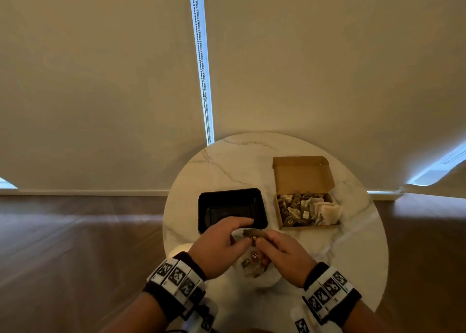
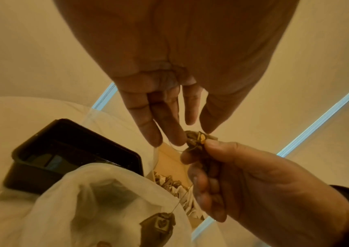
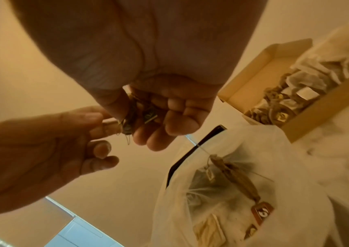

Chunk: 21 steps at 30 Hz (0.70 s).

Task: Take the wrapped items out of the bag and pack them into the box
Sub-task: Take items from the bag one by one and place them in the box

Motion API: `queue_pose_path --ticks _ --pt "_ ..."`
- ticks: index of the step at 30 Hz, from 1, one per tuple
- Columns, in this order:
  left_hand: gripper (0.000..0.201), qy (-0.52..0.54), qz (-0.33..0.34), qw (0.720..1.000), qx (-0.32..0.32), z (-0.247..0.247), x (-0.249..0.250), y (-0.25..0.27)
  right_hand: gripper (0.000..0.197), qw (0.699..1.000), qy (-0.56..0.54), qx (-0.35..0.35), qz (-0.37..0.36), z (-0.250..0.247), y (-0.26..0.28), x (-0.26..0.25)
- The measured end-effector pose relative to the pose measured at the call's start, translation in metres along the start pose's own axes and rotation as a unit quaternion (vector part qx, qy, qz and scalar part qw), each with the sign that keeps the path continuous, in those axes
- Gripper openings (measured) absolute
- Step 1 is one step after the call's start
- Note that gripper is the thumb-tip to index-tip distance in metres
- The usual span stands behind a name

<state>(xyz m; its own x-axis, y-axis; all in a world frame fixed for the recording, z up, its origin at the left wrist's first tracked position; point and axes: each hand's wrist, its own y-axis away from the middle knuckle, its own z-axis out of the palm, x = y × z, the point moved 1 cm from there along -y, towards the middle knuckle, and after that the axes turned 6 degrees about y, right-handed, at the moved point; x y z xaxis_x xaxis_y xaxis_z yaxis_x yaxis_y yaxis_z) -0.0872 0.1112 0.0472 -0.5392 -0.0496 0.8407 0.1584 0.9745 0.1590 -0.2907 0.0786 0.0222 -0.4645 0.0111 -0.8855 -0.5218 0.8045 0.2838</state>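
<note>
Over the table's near side both hands meet at a small brown wrapped item (image 1: 253, 233) (image 2: 198, 139) (image 3: 130, 120). My right hand (image 1: 278, 249) (image 3: 165, 117) grips it with curled fingers. My left hand (image 1: 223, 235) (image 2: 182, 133) pinches its end between thumb and fingertips. A thin string runs from it down to another wrapped item (image 2: 158, 224) (image 3: 232, 177) in the translucent white bag (image 1: 254, 269) (image 2: 105, 200) (image 3: 296, 167) under the hands. The open cardboard box (image 1: 278, 212) (image 3: 308, 117) at the right holds several wrapped items.
A black plastic tray (image 1: 232, 194) (image 2: 42, 167) sits just beyond my left hand, left of the box. The round white marble table (image 1: 227, 161) ends close behind the box lid (image 1: 301, 173). Wooden floor lies all around it.
</note>
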Motion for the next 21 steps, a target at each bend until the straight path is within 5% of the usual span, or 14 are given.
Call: queue_pose_path --ticks 4,13,21 --pt "0.031 0.088 -0.023 0.996 -0.018 0.004 0.007 -0.004 0.019 1.000 0.001 -0.025 -0.018 -0.001 0.002 -0.007" --pt "0.021 0.266 -0.132 0.953 0.062 0.003 -0.008 -0.007 0.015 0.998 0.035 0.021 0.044 0.005 0.001 0.018" --pt "0.030 0.087 -0.088 0.992 0.030 0.002 -0.006 -0.006 0.021 0.998 0.028 0.046 0.029 -0.001 0.001 0.009"
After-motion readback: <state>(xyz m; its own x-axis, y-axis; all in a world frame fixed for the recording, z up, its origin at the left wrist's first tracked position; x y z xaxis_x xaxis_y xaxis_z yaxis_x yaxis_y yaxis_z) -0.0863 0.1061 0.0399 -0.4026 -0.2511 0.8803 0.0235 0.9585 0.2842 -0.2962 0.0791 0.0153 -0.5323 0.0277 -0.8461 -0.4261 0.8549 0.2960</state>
